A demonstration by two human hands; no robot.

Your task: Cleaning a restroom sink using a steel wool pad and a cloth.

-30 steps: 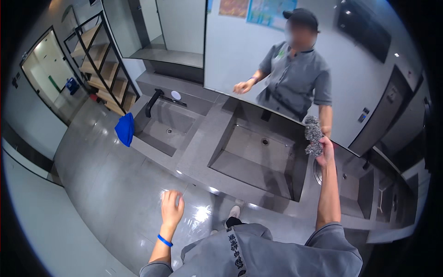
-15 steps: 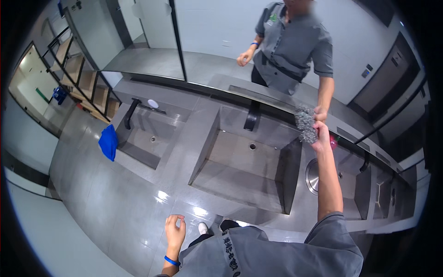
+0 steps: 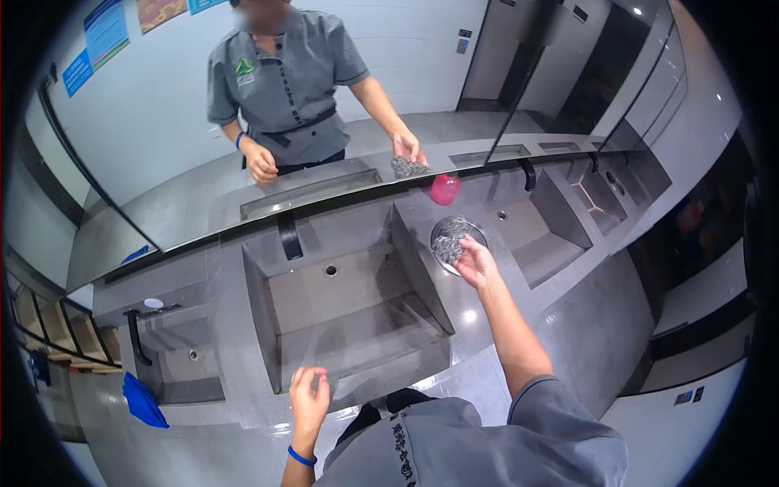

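Observation:
My right hand (image 3: pixel 477 264) grips a grey steel wool scrubber (image 3: pixel 448 246), thumb and fingers pinching its near side. Both are over a round metal-rimmed fitting (image 3: pixel 484 235) set in the counter (image 3: pixel 415 213), to the right of the middle sink (image 3: pixel 349 296). The scrubber hides most of the fitting; whether it touches the metal I cannot tell. In front of that sink's near edge, my left hand (image 3: pixel 309 402) hangs in the air with loosely bent fingers and nothing in it. A blue band (image 3: pixel 301 456) circles the left wrist.
A pink container (image 3: pixel 445 190) stands behind the fitting, against the mirror (image 3: pixel 430 89). Black faucets (image 3: pixel 289 235) jut over the sinks. A blue cloth (image 3: pixel 144 399) hangs at the left sink's (image 3: pixel 191 375) front edge. Another sink (image 3: pixel 535 235) lies to the right.
My right hand has come down from near the mirror to the round fitting, still holding the scrubber. The view has swung right; my left hand remains raised at my side.

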